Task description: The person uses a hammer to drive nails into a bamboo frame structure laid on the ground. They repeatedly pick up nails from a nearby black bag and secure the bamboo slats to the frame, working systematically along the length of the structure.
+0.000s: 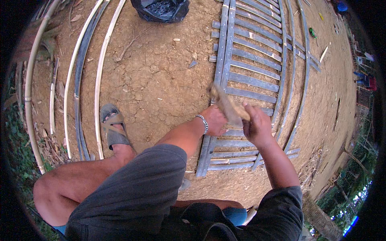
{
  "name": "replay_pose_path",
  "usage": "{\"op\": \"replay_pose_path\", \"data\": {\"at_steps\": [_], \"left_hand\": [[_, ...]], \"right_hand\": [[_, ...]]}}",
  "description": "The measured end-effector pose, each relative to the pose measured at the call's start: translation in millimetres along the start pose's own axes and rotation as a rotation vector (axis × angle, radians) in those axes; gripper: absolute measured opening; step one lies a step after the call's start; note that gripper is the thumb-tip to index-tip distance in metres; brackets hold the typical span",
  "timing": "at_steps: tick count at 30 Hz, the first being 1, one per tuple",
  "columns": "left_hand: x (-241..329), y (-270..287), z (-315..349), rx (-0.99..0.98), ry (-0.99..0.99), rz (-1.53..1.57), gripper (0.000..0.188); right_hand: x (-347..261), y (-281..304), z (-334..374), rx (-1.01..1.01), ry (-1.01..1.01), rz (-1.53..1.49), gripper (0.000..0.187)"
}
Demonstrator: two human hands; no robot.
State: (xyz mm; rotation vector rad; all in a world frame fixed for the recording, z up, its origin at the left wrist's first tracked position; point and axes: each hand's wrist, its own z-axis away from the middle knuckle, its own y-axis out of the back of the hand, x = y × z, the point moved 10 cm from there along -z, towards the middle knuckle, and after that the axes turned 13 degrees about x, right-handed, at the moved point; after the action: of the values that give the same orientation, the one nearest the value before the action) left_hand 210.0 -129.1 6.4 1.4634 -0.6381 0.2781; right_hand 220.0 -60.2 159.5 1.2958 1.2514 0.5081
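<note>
My right hand (257, 124) is closed round the wooden handle of a hammer (226, 105), which is smeared by motion and tilts up to the left. Beneath and beside it, my left hand (215, 119) rests at the left rail of a slatted bamboo panel (253, 82), its fingers bent down toward a slat. Part of that hand is hidden by the hammer, and what its fingers hold cannot be made out. The panel lies on the ground, with many grey-blue crosswise slats fixed over long rails.
A black plastic bag (161, 11) of small dark nails stands at the top. Long bamboo strips (105, 60) and a thick pole (31, 76) lie to the left, beside my sandalled foot (114, 124). Further right are a small green object (312, 32) and bare earth.
</note>
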Motion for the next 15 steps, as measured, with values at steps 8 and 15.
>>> {"op": "replay_pose_path", "data": {"at_steps": [8, 15], "left_hand": [[7, 3, -2, 0.126, -0.106, -0.105, 0.067], [9, -3, -8, 0.044, -0.083, -0.015, 0.068]], "right_hand": [[33, -10, 10, -0.061, -0.232, 0.063, 0.047], [85, -57, 70, -0.312, -0.363, 0.148, 0.051]]}}
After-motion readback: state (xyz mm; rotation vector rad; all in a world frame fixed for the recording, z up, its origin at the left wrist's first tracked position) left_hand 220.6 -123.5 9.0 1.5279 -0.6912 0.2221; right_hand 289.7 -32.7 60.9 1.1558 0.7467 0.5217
